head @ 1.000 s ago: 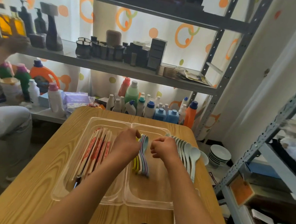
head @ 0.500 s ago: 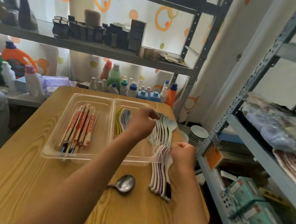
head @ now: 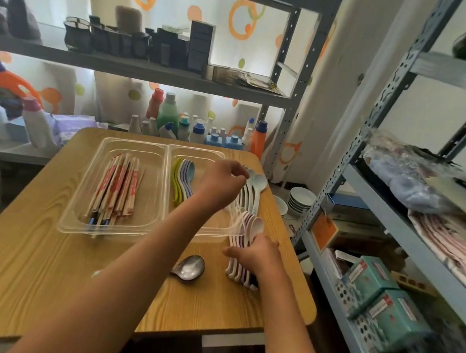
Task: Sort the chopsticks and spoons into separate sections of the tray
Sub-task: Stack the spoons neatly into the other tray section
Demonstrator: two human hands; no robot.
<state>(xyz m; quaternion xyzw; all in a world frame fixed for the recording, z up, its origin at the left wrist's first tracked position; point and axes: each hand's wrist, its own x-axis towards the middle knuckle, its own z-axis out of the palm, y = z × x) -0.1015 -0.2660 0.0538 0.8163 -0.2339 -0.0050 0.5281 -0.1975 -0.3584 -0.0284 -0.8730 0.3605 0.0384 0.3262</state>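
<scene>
Our right hand (head: 256,254) clasps a row of pale spoons (head: 242,238) on the desk (head: 30,267) beside the clear tray (head: 73,222); our left hand (head: 221,182) pinches another. Hasty lifting could scatter them off the desk's edge.

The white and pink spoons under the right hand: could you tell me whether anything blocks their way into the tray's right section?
Nothing loose blocks them. The white and pink spoons lie just outside the tray, so only its low clear wall must be cleared. The left hand hovers over the right section, where the coloured spoons fill the left side.
</scene>
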